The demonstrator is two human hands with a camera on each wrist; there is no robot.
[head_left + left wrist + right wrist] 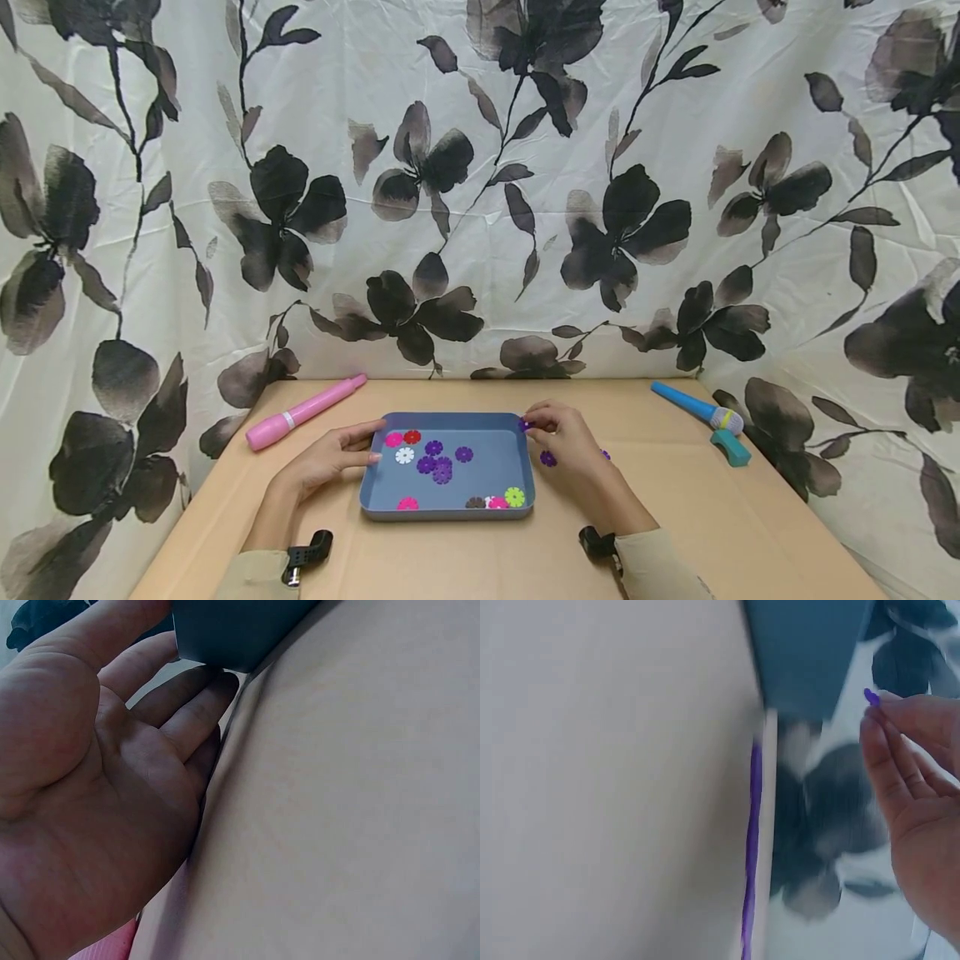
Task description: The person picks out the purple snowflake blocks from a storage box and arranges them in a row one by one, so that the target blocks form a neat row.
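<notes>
Ideally, with the left hand (327, 457), its fingers loosely outstretched, steadying the tray (450, 515) at its left edge, the right hand (566, 437), pinching a purple disc (524, 425) at the tray's far right corner, should release it well inside.

Holding left rim of tray (487, 482) with left hand (322, 458), thumb over edge. Pinching with thumb and forefinger of right hand (567, 437) at tray's far right corner. Angling both forearms (624, 504) inward from tray's near side.
</notes>
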